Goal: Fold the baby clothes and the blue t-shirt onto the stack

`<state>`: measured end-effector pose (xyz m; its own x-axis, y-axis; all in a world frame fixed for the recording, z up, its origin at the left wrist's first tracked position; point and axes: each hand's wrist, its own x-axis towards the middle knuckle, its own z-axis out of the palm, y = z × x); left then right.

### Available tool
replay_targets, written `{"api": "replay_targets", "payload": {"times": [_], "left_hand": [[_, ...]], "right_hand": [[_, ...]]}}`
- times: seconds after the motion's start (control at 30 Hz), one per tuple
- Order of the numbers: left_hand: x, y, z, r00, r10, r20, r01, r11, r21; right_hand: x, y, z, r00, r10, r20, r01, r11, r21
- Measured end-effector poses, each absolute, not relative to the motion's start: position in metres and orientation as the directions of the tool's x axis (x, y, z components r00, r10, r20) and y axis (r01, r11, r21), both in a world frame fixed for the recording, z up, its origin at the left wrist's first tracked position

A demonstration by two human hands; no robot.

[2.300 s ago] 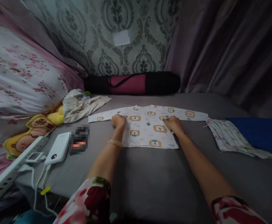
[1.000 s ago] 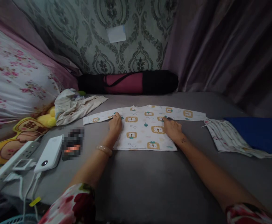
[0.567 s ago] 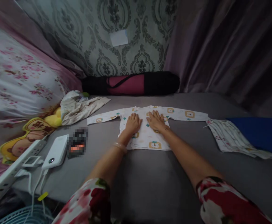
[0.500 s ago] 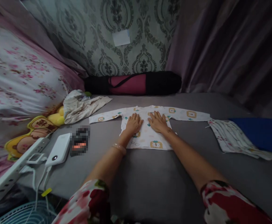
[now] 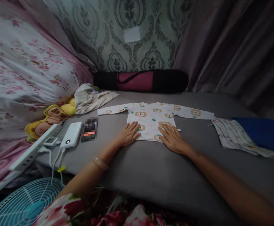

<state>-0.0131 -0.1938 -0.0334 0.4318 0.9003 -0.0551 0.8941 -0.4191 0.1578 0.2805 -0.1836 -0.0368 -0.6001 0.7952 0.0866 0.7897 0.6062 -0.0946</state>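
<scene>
**Printed shirt (image 5: pixel 151 117) laid out on a grey surface (image 5: pixel 137 169)**

Nothing is gripped by either hand. The left hand (image 5: pixel 129 135) is set flat on the lower hem, near the corner, with its fingers spread; the opposite lower corner is covered by the right hand (image 5: pixel 172 138), its fingers fanned wide. The shirt is placed face up in the middle of the grey surface, its neckline pointed away from the person and both sleeves stretched sideways. A bracelet (image 5: pixel 100 163) is worn on the left forearm.

Just beyond the right-hand cuff, a striped cloth (image 5: pixel 233 138) is partly overlapped by a blue item (image 5: pixel 264 131). To the left, a white power bank (image 5: pixel 71 135) is set beside an item blurred by pixelation (image 5: pixel 89 129), and a power strip (image 5: pixel 37 146) is rested along the edge. Behind these, a yellow plush (image 5: pixel 46 124) and a crumpled cloth (image 5: pixel 92 99) are seen. A blue fan (image 5: pixel 31 204) is placed below the edge.

The far side is lined by a long black-and-maroon bag (image 5: pixel 137 81). The room is closed in by a damask-patterned wall (image 5: pixel 104 31), on which a white card (image 5: pixel 132 34) is fixed, and is flanked by a floral curtain (image 5: pixel 28 53) and a dark purple curtain (image 5: pixel 217 47).
</scene>
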Motion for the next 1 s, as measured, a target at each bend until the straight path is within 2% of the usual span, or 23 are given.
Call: {"api": "replay_targets", "payload": {"times": [0.17, 0.3, 0.37, 0.43, 0.53, 0.6, 0.7, 0.8, 1.0], "left_hand": [[-0.030, -0.238, -0.023, 0.468, 0.877, -0.108, 0.864, -0.429, 0.263], [-0.046, -0.264, -0.010, 0.446, 0.889, -0.103, 0.828, -0.366, 0.425], [-0.052, -0.263, -0.005, 0.380, 0.923, -0.061, 0.787, -0.288, 0.545], [-0.054, -0.249, -0.001, 0.194, 0.981, -0.003, 0.779, -0.152, 0.608], [-0.052, -0.211, -0.003, -0.184, 0.981, 0.066, 0.829, 0.119, 0.547], [-0.048, -0.187, -0.007, -0.308, 0.951, 0.016, 0.831, 0.261, 0.491], [-0.039, -0.166, -0.013, -0.370, 0.927, -0.062, 0.834, 0.361, 0.417], [-0.031, -0.162, -0.018, -0.416, 0.907, -0.060, 0.832, 0.407, 0.378], [-0.020, -0.166, -0.017, -0.376, 0.927, 0.017, 0.872, 0.348, 0.344]], "right_hand": [[0.304, -0.219, -0.032, -0.665, 0.747, 0.030, 0.730, 0.658, -0.185], [0.326, -0.245, -0.027, -0.670, 0.743, -0.001, 0.719, 0.648, -0.249], [0.332, -0.249, -0.022, -0.664, 0.747, -0.022, 0.723, 0.635, -0.271], [0.332, -0.243, -0.013, -0.657, 0.753, -0.033, 0.728, 0.623, -0.287], [0.317, -0.223, 0.005, -0.611, 0.790, -0.048, 0.770, 0.579, -0.266], [0.300, -0.209, 0.016, -0.555, 0.830, -0.052, 0.815, 0.531, -0.233], [0.277, -0.194, 0.019, -0.516, 0.857, 0.018, 0.834, 0.507, -0.220], [0.266, -0.184, 0.009, -0.540, 0.833, 0.122, 0.802, 0.554, -0.224], [0.262, -0.175, -0.025, -0.575, 0.760, 0.303, 0.750, 0.637, -0.175]]}}
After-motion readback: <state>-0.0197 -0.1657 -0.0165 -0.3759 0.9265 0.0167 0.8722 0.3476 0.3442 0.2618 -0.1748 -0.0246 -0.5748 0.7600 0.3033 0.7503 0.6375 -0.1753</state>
